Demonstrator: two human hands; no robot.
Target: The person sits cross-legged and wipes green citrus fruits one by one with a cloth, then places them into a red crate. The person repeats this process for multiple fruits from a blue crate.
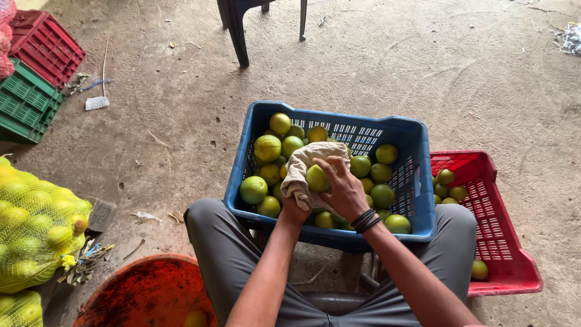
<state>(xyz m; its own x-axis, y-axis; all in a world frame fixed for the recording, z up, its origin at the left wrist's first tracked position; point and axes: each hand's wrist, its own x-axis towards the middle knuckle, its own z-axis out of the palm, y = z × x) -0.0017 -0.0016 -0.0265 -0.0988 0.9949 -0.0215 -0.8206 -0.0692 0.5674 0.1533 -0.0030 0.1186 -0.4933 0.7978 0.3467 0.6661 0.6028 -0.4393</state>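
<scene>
- At the far left edge, a green crate [24, 103] and a red crate [48, 45] lie side by side on the bare concrete floor [423, 79]
- Below them, a yellow net sack [36, 224] bulges with yellow-green fruit; a second sack [18, 309] shows at the bottom corner
- Just right of the sacks, a round orange tub [145, 293] sits beside the person's left knee, with one fruit lying in it
- At the top of the view, the dark legs of a chair [239, 30] stand on the floor, well apart from the crates
- In the middle, a blue crate [417, 175] rests between the person's grey-trousered knees, and green and yellow fruit fill it
- The left hand [293, 209] comes up from below and grips a beige cloth [302, 166], which is bunched over the crate
- A single green fruit [316, 178] sits wrapped in the cloth, above the pile in the blue crate
- The right hand [344, 191] lies over that fruit, its fingers spread and pressed against the fruit and the cloth; dark bands circle its wrist
- To the right, another red crate [508, 266] touches the side of the blue one; a few green fruit lie in its far corner and one lies alone near its front
</scene>
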